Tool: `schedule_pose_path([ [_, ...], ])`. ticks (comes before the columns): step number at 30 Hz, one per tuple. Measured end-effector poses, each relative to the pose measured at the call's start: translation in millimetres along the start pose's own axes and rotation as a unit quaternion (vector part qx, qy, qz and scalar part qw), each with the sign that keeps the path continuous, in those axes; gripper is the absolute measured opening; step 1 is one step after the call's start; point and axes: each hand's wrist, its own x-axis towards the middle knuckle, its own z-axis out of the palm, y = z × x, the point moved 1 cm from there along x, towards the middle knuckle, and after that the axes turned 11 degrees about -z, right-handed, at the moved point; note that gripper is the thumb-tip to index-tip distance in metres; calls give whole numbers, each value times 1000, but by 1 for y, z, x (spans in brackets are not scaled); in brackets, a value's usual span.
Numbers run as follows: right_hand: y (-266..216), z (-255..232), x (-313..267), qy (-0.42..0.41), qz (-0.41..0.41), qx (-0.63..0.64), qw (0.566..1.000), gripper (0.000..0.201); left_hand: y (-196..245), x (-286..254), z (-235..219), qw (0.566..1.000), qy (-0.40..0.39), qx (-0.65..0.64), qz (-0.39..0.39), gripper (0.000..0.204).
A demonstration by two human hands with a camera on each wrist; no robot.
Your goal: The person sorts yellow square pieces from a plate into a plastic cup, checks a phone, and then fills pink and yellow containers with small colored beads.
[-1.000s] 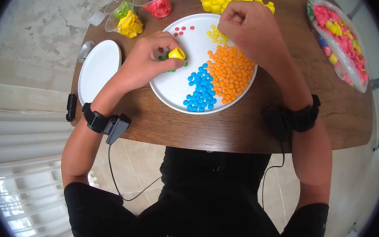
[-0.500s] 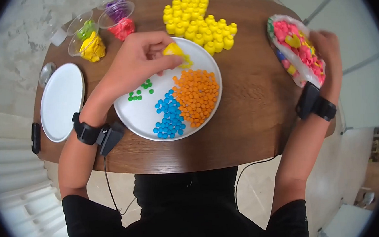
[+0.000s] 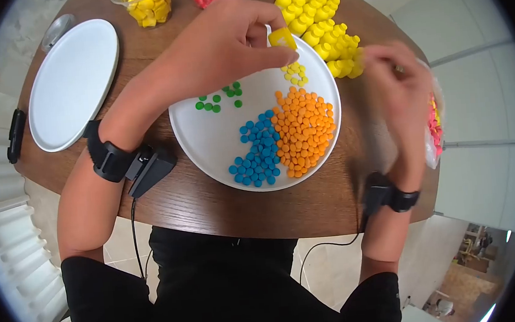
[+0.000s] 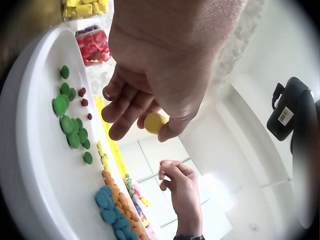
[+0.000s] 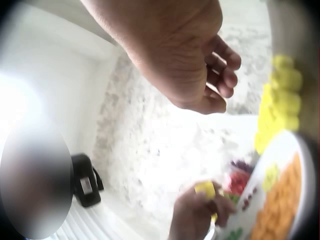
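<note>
L hand pinches small yellow round-ended plastic container over round white plate. Prob. light, stiff, bit slick; best grip mid-sides, thumb opp. fingers. R hand blurred, nr. yellow bottle-shaped containers, fingers bent; can't tell if holding anything.

Right hand, fingers loosely curled; left hand holding yellow piece; yellow shapes, probably bottles, beside plate.

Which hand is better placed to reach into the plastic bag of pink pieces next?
The right hand, I'd judge: it is much nearer the plastic bag, while the left hand pinches a yellow container over the white plate. Blur hides whether the right holds something.
</note>
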Motion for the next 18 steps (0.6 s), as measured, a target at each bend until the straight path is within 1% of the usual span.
schedule_pose_path([
  [1, -14, 22, -1, -47, -50, -2, 998, 10, -1, 0, 0, 999, 22, 9, 30, 14],
  [2, -10, 39, -4, -92, -127, -3, 988, 10, -1, 0, 0, 999, 19, 2, 27, 14],
  [3, -17, 50, -8, -137, -130, -7, 982, 10, 2, -1, -2, 999, 30, 24, 35, 15],
  [4, -18, 56, -11, -146, -138, -7, 980, 10, 3, -2, -3, 997, 43, 46, 41, 16],
  [5, -19, 61, -13, -156, -147, -4, 977, 11, 2, -2, -4, 998, 45, 39, 35, 16],
  [7, -24, 63, -12, -171, -160, -14, 972, 11, 0, -1, -7, 978, 100, 150, 106, 22],
  [8, -26, 64, -13, -178, -170, -26, 969, 11, 10, 0, -13, 979, 104, 147, 97, 22],
  [9, -26, 67, -14, -186, -171, -20, 967, 11, 25, 3, -21, 979, 53, 193, 39, 29],
  [10, -25, 69, -15, -187, -179, -17, 966, 11, 31, 4, -25, 971, 0, 238, -17, 37],
  [11, -25, 69, -15, -187, -186, -15, 964, 11, 22, 4, -22, 972, 2, 235, -21, 37],
  [12, -25, 67, -15, -191, -188, -14, 963, 11, 14, 4, -15, 971, 60, 223, 58, 30],
  [13, -23, 64, -14, -208, -182, -20, 961, 11, 7, 4, -10, 961, 120, 210, 137, 27],
  [14, -24, 61, -14, -226, -175, -27, 958, 12, 8, 1, -11, 961, 123, 208, 135, 27],
  [16, -27, 56, -16, -233, -170, -20, 957, 13, 16, -5, -14, 954, 108, 232, 159, 29],
  [18, -30, 57, -16, -238, -164, -13, 957, 14, 18, -8, -16, 952, 109, 235, 160, 30],
])
